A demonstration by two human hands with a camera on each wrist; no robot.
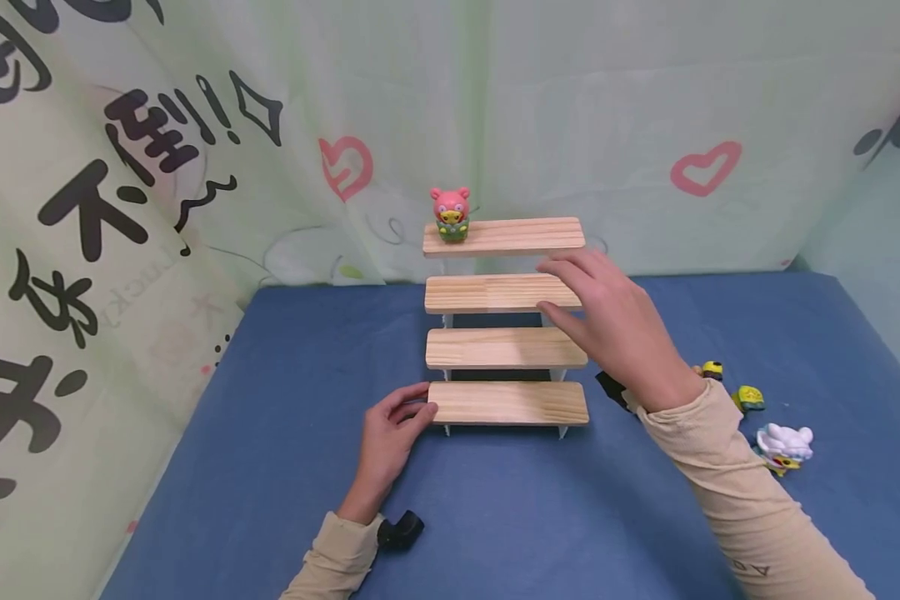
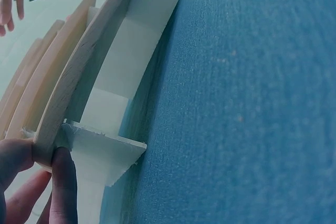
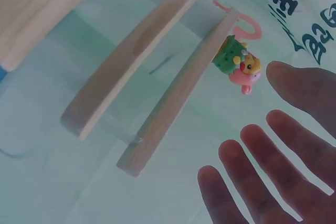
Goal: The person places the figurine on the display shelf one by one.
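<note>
A tiered display stand (image 1: 507, 403) with wooden shelves and clear supports stands on the blue cloth. On the left end of its top shelf (image 1: 525, 237) is a small pink-hooded figurine (image 1: 452, 215) with a green body, which also shows in the right wrist view (image 3: 236, 62). My left hand (image 1: 392, 442) pinches the left end of the lowest shelf, thumb above and fingers (image 2: 64, 187) beneath. Before the right part of the upper shelves hovers my right hand (image 1: 607, 321), fingers spread and nothing in them.
Right of the stand, partly behind my right forearm, lie a white-topped figurine (image 1: 784, 443), a yellow-green figurine (image 1: 750, 398) and a small yellow-and-black piece (image 1: 712, 369). A pale printed curtain (image 1: 570, 125) hangs behind the blue cloth (image 1: 300, 400).
</note>
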